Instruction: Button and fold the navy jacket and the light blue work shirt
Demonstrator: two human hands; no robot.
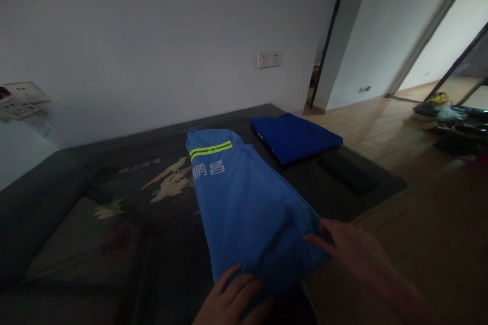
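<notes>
A light blue work jacket [244, 203], folded into a long strip, lies on the dark table. Its far end carries a yellow-green reflective stripe and white lettering. My right hand [348, 244] pinches the jacket's near right edge between thumb and fingers, the cloth a little rumpled there. At the near edge, my left hand [234, 297] has its fingers curled over the fabric; its thumb is out of sight. Behind and to the right rests a folded darker blue garment [295, 137], apart from the jacket.
The dark table [171, 241] has a printed plant design and stands against a white wall. A flat black object [348, 172] lies on its right side. Wall sockets [269, 59] sit above the table. Bags and other items [450, 117] are on the wooden floor at far right.
</notes>
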